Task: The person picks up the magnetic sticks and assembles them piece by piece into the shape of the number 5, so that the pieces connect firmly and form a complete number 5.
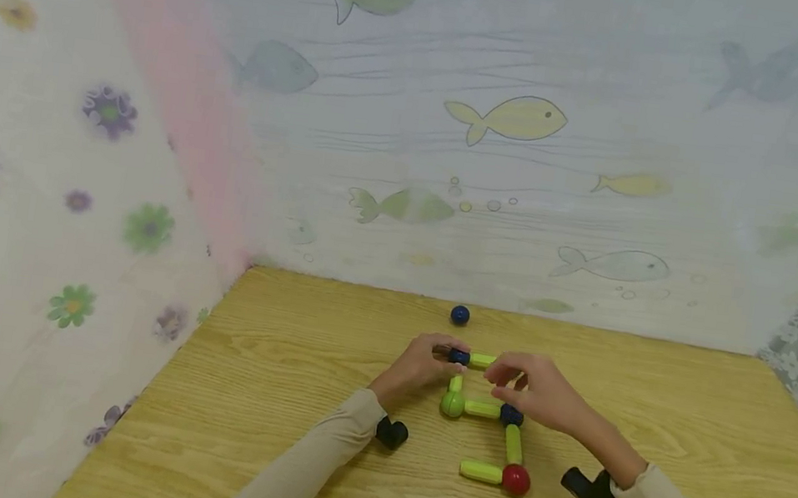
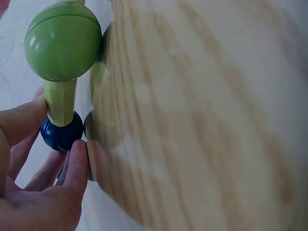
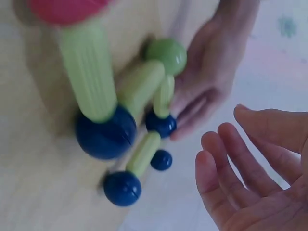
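A zigzag chain of yellow-green rods and coloured balls lies on the table. At its far part, my left hand [image 1: 421, 367] holds a dark blue ball [image 2: 61, 132], thumb against the rod [image 2: 60, 98] that joins it to a green ball [image 2: 62, 41]. From that held ball another rod [image 3: 143, 153] runs to a blue end ball [image 3: 122, 188], hidden behind my right hand in the head view. My right hand [image 1: 539, 389] hovers over the chain's right side with fingers loosely bent and nothing in them. Nearest me, a red ball [image 1: 516, 480] carries a rod [image 1: 481, 471] pointing left.
A loose blue ball [image 1: 460, 315] sits by the table's back edge. White sheets with drawn fish [image 1: 525, 118] and flowers [image 1: 148, 228] stand behind and left of the wooden table [image 1: 258, 399]. Black wrist mounts [image 1: 587, 487] stick out below both wrists.
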`<state>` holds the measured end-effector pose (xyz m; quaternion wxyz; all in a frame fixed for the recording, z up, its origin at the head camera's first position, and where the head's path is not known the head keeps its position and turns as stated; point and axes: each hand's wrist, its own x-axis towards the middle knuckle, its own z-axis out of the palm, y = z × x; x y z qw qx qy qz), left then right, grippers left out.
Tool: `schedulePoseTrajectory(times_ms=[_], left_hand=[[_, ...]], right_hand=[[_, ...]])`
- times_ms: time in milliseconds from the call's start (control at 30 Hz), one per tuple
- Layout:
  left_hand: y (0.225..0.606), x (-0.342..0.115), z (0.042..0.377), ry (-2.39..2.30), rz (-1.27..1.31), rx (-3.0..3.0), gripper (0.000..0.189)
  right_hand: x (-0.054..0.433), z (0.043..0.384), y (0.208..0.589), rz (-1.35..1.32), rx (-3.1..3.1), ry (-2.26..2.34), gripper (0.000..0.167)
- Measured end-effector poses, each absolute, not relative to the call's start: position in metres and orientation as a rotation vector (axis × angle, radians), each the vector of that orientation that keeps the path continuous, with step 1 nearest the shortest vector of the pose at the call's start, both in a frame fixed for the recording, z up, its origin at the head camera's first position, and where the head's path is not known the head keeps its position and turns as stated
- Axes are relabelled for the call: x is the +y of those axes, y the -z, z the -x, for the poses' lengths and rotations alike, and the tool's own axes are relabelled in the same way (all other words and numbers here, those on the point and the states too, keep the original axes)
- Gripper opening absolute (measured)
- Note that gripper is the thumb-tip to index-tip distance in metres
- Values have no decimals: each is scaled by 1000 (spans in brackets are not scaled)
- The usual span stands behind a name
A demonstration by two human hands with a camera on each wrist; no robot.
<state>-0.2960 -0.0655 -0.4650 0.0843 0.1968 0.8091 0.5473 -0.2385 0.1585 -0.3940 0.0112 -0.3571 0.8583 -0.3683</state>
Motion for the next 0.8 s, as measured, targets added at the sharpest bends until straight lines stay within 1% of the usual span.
schedulePoseTrajectory(times_ms=[233, 467, 600, 800], left_hand=[[465, -64, 297, -1612, -581, 2453, 30], [467, -61, 298, -1624, -572, 2454, 27], [465, -60, 298, -1603, -553, 2474, 27], [463, -63, 298, -1576, -551, 2511, 28]], right_hand=[[159, 282, 392, 1016, 2732, 1159, 12], [152, 322, 397, 869, 2768, 1144, 18], [141, 342, 403, 810, 2766, 1161, 23], [117, 370, 411, 762, 2807, 1073, 28]])
